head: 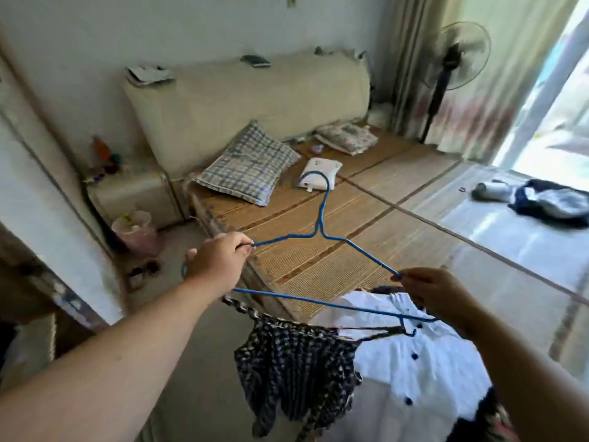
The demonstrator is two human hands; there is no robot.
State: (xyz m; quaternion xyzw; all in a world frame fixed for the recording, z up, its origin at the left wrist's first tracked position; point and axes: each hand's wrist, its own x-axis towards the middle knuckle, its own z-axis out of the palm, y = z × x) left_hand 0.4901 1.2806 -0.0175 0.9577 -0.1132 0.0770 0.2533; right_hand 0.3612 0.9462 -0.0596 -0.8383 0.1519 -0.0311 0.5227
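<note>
Blue hanger (318, 233) between outstretched hands (220, 260) (436, 296)

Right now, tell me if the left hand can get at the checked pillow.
Probably not: the left hand grips the blue hanger, and the checked pillow lies well beyond it, though nothing blocks the way.

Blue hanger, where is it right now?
In the head view the blue hanger is mid-frame, in the air over the bed mat; the left hand holds its left end and the right hand its right end, just above the white shirt.
</note>
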